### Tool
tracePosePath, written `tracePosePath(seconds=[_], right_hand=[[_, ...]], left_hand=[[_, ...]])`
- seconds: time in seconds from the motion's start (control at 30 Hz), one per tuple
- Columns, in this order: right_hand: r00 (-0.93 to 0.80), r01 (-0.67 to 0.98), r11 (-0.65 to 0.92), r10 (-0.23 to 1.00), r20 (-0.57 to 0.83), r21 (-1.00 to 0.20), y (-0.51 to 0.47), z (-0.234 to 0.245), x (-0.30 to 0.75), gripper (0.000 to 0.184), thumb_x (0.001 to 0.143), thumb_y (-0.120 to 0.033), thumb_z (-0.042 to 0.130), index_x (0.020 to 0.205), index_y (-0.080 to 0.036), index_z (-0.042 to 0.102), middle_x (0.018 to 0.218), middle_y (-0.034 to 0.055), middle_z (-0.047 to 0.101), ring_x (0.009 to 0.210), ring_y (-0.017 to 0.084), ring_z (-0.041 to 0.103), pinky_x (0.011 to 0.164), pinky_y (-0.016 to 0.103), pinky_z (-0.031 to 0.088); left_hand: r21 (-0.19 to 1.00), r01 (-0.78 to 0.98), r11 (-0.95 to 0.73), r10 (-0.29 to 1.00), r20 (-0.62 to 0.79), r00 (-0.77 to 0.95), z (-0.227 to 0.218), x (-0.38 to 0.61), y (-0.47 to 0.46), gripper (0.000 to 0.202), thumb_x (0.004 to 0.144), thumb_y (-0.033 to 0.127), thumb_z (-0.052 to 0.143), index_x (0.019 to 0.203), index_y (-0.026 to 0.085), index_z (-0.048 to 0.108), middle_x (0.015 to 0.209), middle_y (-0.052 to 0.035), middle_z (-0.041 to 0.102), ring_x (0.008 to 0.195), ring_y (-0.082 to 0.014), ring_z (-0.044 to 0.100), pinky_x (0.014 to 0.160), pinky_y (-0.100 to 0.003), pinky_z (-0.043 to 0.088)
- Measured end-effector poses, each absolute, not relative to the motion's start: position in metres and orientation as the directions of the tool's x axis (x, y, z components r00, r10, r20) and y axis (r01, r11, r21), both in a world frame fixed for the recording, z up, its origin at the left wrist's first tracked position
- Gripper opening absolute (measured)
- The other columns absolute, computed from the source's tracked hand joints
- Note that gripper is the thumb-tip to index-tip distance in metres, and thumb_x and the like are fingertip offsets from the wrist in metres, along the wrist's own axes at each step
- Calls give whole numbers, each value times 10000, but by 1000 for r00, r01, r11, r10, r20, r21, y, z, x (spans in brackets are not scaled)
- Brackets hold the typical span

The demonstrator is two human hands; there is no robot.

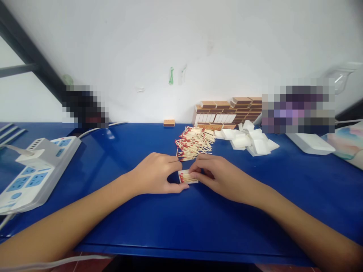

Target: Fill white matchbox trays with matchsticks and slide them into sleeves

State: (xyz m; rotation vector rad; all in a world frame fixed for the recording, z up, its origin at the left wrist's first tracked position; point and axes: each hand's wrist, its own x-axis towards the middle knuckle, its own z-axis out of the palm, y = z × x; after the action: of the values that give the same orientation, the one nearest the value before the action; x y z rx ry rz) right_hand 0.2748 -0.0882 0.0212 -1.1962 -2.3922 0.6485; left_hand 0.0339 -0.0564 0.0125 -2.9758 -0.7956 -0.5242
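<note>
A small white matchbox tray (193, 182) lies on the blue table, partly filled with matches (185, 177) whose red heads point left. My left hand (157, 172) steadies the tray at its left end, thumb along the near side and fingers at the far side. At the tray's right end, the thumb and fingers of my right hand (218, 173) are pinched together on the matches; the fingertips partly hide them. Just beyond my hands is a loose heap of red-tipped matches (195, 142).
Stacked brown matchboxes (244, 109) stand against the wall, with one separate matchbox (169, 123) to their left. White empty trays (249, 139) are piled right of the heap. A power strip (36, 173) with a plugged-in adapter occupies the left; a white box (310, 143) sits at right.
</note>
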Motion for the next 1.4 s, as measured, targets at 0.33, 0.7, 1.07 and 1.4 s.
tracePosePath(seconds=[0.33,0.7,1.07,1.4], right_hand=[[-554,646,540,818,156,-540,-94,24,274,175,979,-326,664,852,-207,681,877,18,635,771,146,577,679,290,409],[-617,610,511,786,42,-606,-92,29,277,251,1024,-371,600,842,-206,653,842,9,651,752,146,573,677,288,408],[-613,626,531,788,61,-572,-90,18,277,224,1008,-335,628,825,-205,621,865,11,643,745,140,563,661,284,397],[-575,650,618,781,244,-443,-84,19,278,104,983,-197,604,903,-206,671,846,21,622,729,146,564,650,278,390]], left_hand=[[73,454,-888,452,320,833,11,33,-56,397,916,553,666,828,166,676,751,5,647,664,-147,613,593,-294,397],[74,435,-897,434,328,839,12,33,-57,380,916,547,673,880,170,696,758,10,654,668,-147,616,587,-296,380],[53,416,-908,409,331,851,11,35,-58,380,924,547,658,851,175,679,740,12,648,658,-145,621,573,-303,377],[40,410,-911,397,345,850,12,35,-58,386,933,542,639,825,172,661,735,-2,642,653,-144,619,569,-286,382]])
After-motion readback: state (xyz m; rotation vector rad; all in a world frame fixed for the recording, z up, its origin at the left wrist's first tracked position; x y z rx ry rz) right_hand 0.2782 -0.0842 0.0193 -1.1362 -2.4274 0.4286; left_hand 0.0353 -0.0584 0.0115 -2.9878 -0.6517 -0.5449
